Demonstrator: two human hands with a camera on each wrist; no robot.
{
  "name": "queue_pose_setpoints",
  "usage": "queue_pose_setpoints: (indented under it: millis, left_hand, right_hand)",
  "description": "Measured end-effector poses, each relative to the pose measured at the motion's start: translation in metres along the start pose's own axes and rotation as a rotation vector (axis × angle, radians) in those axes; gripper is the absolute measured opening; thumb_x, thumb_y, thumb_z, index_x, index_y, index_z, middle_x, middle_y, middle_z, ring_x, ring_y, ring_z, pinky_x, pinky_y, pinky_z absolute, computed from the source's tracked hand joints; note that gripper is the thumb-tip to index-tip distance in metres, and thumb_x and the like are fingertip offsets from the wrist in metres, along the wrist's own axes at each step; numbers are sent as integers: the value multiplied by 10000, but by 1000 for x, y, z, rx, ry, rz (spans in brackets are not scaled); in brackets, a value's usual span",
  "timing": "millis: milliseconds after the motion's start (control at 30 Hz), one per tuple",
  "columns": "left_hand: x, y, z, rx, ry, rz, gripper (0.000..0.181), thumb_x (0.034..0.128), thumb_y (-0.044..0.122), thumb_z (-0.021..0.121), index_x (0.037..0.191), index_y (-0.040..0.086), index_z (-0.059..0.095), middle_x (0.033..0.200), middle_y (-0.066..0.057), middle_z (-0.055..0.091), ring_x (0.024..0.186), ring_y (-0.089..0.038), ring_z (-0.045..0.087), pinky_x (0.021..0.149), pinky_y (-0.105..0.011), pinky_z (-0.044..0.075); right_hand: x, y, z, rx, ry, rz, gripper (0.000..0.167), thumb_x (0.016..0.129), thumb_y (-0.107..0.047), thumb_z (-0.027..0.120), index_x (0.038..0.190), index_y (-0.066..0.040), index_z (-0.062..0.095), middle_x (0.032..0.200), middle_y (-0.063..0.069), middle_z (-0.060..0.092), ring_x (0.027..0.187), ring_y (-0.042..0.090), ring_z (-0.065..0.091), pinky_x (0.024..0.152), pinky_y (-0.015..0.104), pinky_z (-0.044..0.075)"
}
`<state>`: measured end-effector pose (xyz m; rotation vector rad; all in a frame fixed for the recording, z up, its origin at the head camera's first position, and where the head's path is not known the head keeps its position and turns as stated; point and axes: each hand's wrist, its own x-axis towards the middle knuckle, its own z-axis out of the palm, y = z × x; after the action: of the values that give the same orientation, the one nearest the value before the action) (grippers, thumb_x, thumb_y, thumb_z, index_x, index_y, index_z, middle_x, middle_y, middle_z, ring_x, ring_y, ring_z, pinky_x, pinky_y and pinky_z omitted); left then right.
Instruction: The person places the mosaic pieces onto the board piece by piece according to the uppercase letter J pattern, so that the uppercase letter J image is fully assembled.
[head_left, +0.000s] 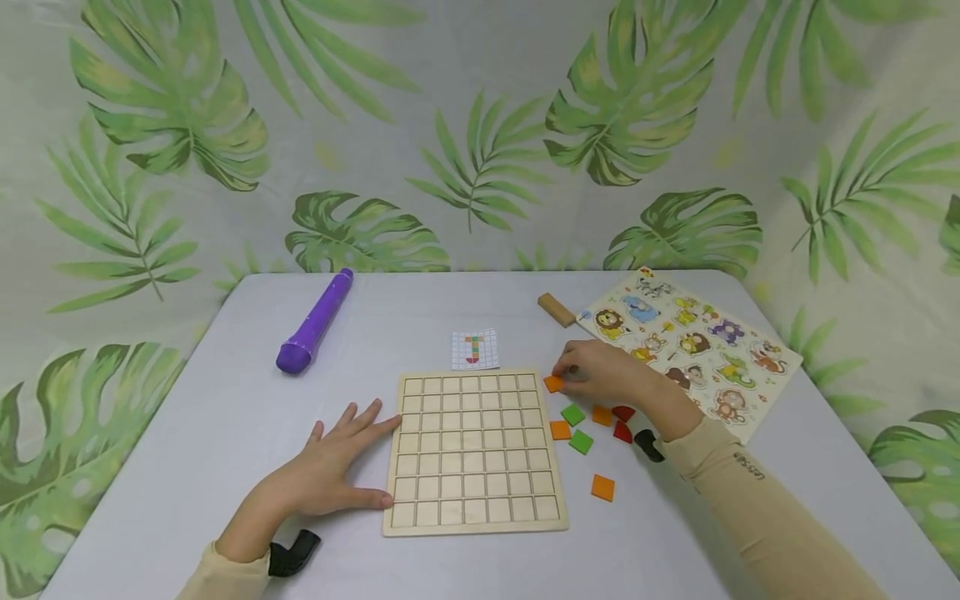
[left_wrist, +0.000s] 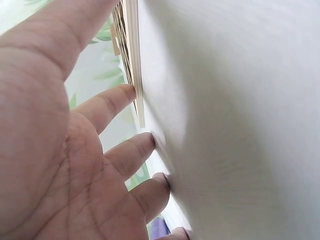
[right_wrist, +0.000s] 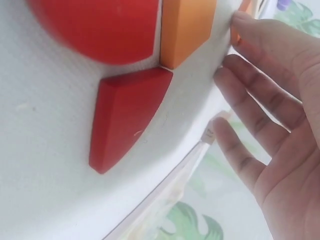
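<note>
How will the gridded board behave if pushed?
The gridded board is probably stiff, lying flat with straight edges. Looking thin, it's likely light for its size. Broad and low, it should slide rather than tip, though the left hand at its edge may steady it.

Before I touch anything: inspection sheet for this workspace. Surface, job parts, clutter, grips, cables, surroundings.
Surface: white table, pale and smooth-looking.
Job's things: grid board; pattern card by its far edge; to its right, loose orange tiles (three), green tiles (two), red tiles (two).
Clutter: purple microphone-shaped object, far left; wooden block and animal picture board, right side, the latter partly hidden by the right arm.
Left grip: fingers spread, thumb and index touching the grid board's left edge.
Right grip: pinches another orange tile.
Cables: nothing seen.
Surroundings: leaf-print backdrop.
</note>
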<state>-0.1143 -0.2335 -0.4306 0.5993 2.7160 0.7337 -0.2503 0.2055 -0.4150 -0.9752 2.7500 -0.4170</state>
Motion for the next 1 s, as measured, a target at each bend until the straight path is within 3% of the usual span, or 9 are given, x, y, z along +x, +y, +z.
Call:
queue_pose_setpoints:
  millis: [167,433,667,1000]
  left_hand:
    - [0,1,0,5,1,1,1045,804,630,863,1667,264,403,1778,-197,227,1611,-592,140,1126,-924,67]
    - [0,-1,1,20,-4,-3,1052,807,649,851,1673,276,387,1781,-194,218,1609,-594,139,1128,-921,75]
    - [0,0,0,8,-9,-2,1042,818,639,850,1675,277,382,1786,-190,207,1614,-590,127,1137,-916,63]
    - [0,1,0,38,-13,-17,1040,819,628,856,1675,271,384,1783,-189,217,1615,-582,141,1144,-908,86]
  right_hand:
    - [-4,2,-3,34,17,46,205,1001,-192,763,1160,-64,784,1113,46,736,1011,207,705,932,429,605]
    - [-1,-8,-8,37,58,26,217,991,-193,764,1155,-51,772,1123,77,744,1085,276,725,970,458,606]
    - [18,-43,-5,71,47,11,235,989,-245,761,1149,-72,765,1132,65,757,1083,252,709,975,442,599]
    - [50,-91,10,76,-6,-66,212,988,-259,763,1121,-94,776,1094,50,744,961,193,652,852,352,581]
